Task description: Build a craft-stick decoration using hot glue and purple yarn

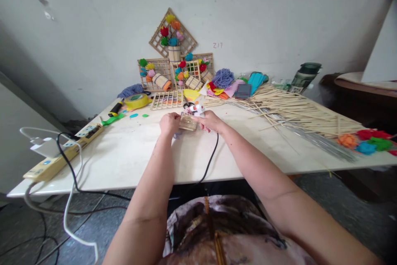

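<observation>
My left hand (169, 123) is closed on the left end of a small bundle of bamboo sticks (187, 122) lying on the white table (130, 153). My right hand (210, 120) grips a white glue gun (198, 110) with its nozzle over the bundle; its black cord (210, 159) runs back off the table's front edge. Several loose sticks lie across my lap (214, 232).
A heap of bamboo sticks (297, 110) covers the right side, with coloured yarn flowers (366, 141) at the far right. Lattice frames with flowers (173, 70) lean on the wall. A power strip (62, 153), yellow tape roll (135, 101), cutter (115, 108) and bottle (304, 77) also stand about.
</observation>
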`<state>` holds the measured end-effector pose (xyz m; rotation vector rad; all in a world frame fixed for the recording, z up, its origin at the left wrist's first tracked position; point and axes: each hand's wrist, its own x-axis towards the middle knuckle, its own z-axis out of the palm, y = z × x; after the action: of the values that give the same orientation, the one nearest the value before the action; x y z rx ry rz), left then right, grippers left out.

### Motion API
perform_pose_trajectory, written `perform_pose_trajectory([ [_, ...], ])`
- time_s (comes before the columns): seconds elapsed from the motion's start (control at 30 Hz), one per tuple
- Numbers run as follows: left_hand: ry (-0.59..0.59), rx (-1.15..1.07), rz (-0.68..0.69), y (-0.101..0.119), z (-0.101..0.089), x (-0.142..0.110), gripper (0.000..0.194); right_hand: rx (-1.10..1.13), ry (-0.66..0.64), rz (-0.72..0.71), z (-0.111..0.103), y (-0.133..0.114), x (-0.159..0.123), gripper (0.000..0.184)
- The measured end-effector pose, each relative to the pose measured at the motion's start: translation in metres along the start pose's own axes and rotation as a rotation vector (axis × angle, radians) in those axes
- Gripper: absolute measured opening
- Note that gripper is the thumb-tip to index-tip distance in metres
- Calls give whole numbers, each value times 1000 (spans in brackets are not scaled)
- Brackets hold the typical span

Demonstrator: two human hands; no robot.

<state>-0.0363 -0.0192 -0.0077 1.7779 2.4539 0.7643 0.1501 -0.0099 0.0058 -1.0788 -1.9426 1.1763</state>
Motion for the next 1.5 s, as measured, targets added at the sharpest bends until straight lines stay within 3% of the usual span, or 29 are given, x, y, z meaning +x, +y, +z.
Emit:
perform_pose_trajectory([
  [0.17, -5, 13, -5, 1, 1, 0, 30, -21, 14, -9, 4, 1, 0, 32],
  [0.47, 17, 31, -25, 1, 1, 0, 30, -80, 178, -23, 11, 2, 6, 15],
  [0.77, -1, 30, -27, 1, 4, 2, 32, -120, 358, 10, 15, 6, 16, 31],
  [0.97, -7, -5, -34, 1, 5, 2, 31, -386, 514, 92, 13, 2, 27, 38],
  [1.23, 100, -85, -82, 2, 3, 0, 21, -412, 387, 80, 17, -1, 42, 39],
  [1.5, -97, -107, -147, -3, 4, 6, 32, -355, 425, 68, 30, 17, 48, 35],
])
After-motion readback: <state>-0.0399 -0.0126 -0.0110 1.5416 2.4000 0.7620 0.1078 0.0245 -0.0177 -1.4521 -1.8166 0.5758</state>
